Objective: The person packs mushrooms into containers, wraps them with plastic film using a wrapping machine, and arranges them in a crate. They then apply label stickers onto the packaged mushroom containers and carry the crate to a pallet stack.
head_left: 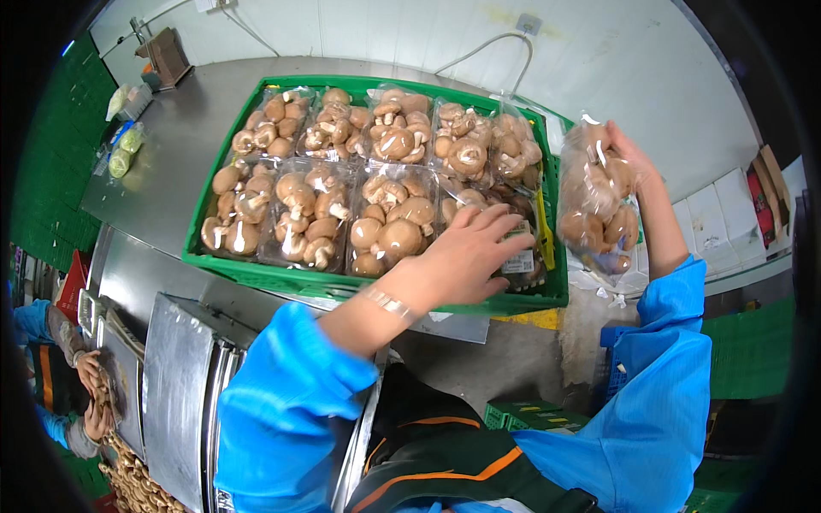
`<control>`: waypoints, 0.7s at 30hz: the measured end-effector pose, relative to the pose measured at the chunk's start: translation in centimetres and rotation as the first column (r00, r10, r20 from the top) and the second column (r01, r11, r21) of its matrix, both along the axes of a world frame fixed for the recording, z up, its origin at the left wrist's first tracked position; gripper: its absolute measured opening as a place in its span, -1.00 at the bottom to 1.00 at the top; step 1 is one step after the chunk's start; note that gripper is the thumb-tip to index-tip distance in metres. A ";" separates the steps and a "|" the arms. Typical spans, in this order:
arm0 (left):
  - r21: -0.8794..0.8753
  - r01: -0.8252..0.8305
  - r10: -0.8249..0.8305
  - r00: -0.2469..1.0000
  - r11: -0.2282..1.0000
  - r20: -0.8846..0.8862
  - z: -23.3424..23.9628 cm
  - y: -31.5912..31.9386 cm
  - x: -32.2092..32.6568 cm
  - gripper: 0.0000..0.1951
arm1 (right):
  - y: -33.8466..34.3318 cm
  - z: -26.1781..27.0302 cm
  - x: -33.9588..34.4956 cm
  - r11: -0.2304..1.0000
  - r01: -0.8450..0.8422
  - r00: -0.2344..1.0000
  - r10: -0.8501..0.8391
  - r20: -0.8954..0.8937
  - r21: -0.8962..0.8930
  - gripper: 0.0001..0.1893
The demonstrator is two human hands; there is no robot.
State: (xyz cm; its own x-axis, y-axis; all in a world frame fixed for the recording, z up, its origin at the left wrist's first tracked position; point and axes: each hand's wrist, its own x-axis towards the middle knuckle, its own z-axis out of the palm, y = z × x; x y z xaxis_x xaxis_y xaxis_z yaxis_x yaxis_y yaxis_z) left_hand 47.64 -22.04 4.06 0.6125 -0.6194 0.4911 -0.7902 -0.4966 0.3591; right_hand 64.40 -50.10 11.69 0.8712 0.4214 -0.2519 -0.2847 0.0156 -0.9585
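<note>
A green plastic crate point(224, 268) on the steel worktop holds several film-wrapped packs of brown mushrooms point(391, 224) in two rows. My left hand point(471, 256) reaches over the crate's front right part, its spread fingers above a wrapped pack there; whether they touch it is unclear. Beneath those fingers, a labelled pack point(518, 253) lies lower than its neighbours. To the right of the crate, my right hand point(625, 154) grips a wrapped pack of mushrooms point(598, 199) by its upper right side, holding it raised and upright. Part of that hand is hidden behind the pack.
Wrapped green vegetables point(125, 151) lie at the worktop's point(186, 122) left. A steel machine housing point(176, 378) stands at lower left. Beyond it, a co-worker's hands point(95, 397) handle something above loose mushrooms point(138, 478). Green crates point(535, 413) sit on the floor below; a white wall rises behind.
</note>
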 end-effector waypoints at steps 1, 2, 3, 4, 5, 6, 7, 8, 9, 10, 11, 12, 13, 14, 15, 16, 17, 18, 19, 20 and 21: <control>0.081 0.044 -0.050 0.996 0.996 0.071 -1.2 -0.6 1.8 -0.46 | 0.7 -0.7 1.0 0.992 -0.056 0.998 0.053 -0.027 -0.110 -0.51; 0.158 0.085 -0.096 0.994 0.984 0.059 -2.7 0.0 3.2 -0.44 | 1.8 -1.4 2.0 0.910 -0.267 0.956 0.291 0.029 -0.318 -0.63; 0.233 0.126 -0.137 0.990 0.964 0.032 -4.2 0.9 4.4 -0.43 | 3.2 -2.3 2.3 0.655 -0.354 0.831 0.548 0.097 -0.668 -0.69; 0.237 0.154 -0.154 0.988 0.959 -0.019 -4.2 1.1 5.1 -0.42 | 3.8 -2.5 2.4 0.315 -0.267 0.634 0.769 0.080 -0.911 -0.75; 0.254 0.176 -0.157 0.983 0.951 -0.094 -3.9 2.5 5.3 -0.44 | 7.5 -2.2 -0.5 0.393 -0.420 0.821 0.548 -0.159 -0.818 -0.75; 0.254 0.187 -0.165 0.981 0.949 -0.105 -3.2 3.0 5.1 -0.44 | 7.4 -2.3 -2.0 0.398 -0.427 0.831 0.527 -0.179 -0.812 -0.75; 0.263 0.183 -0.158 0.981 0.947 -0.114 -3.0 3.1 5.4 -0.44 | 7.2 -2.9 -2.4 0.472 -0.287 0.843 0.538 0.014 -0.834 -0.71; 0.265 0.195 -0.165 0.978 0.945 -0.131 -3.0 3.1 5.7 -0.44 | 7.1 -3.5 -3.0 0.547 -0.144 0.822 0.530 0.208 -0.825 -0.67; 0.266 0.194 -0.161 0.977 0.944 -0.143 -3.0 3.1 6.0 -0.44 | 7.1 -3.8 -4.0 0.550 -0.149 0.828 0.524 0.200 -0.822 -0.67; 0.268 0.195 -0.157 0.975 0.943 -0.160 -3.0 2.9 6.1 -0.44 | 6.9 -4.2 -5.4 0.605 0.095 0.746 0.482 0.459 -0.791 -0.61; 0.269 0.204 -0.160 0.971 0.941 -0.176 -2.8 3.0 6.1 -0.44 | 7.0 -4.8 -6.7 0.650 0.322 0.595 0.427 0.681 -0.689 -0.54; 0.259 0.209 -0.158 0.966 0.943 -0.204 -2.7 2.9 6.3 -0.44 | 7.6 -5.6 -7.7 0.589 0.274 0.554 0.550 0.625 -0.761 -0.52; 0.249 0.218 -0.162 0.960 0.944 -0.227 -2.4 2.9 6.4 -0.43 | 7.9 -6.4 -9.0 0.514 0.235 0.506 0.660 0.555 -0.825 -0.49; 0.249 0.214 -0.155 0.959 0.945 -0.239 -2.2 3.0 6.2 -0.44 | 7.3 -7.2 -10.4 0.436 0.333 0.421 0.725 0.546 -0.836 -0.47; 0.257 0.217 -0.155 0.958 0.942 -0.242 -2.2 3.1 6.1 -0.44 | 7.2 -7.5 -10.4 0.443 0.333 0.423 0.718 0.552 -0.832 -0.47; 0.248 0.203 -0.147 0.963 0.947 -0.226 -2.4 3.3 6.0 -0.44 | 7.2 -7.7 -10.4 0.499 0.313 0.462 0.663 0.589 -0.808 -0.46; 0.239 0.188 -0.138 0.968 0.953 -0.209 -2.5 3.4 5.9 -0.44 | 7.3 -8.1 -10.4 0.555 0.296 0.499 0.604 0.621 -0.777 -0.45; 0.279 0.169 -0.122 0.976 0.945 -0.178 -2.6 3.3 6.0 -0.43 | 8.1 -9.1 -10.0 0.563 0.322 0.510 0.574 0.640 -0.761 -0.46; 0.310 0.170 -0.120 0.977 0.935 -0.174 -2.8 2.8 6.4 -0.42 | 7.9 -9.7 -9.7 0.567 0.337 0.494 0.573 0.654 -0.752 -0.46; 0.307 0.179 -0.130 0.976 0.935 -0.172 -2.7 2.7 6.6 -0.41 | 7.5 -10.1 -9.4 0.626 0.316 0.577 0.470 0.668 -0.713 -0.48; 0.310 0.183 -0.132 0.975 0.933 -0.177 -2.7 2.8 6.6 -0.39 | 7.4 -10.5 -9.0 0.691 0.291 0.655 0.361 0.664 -0.662 -0.49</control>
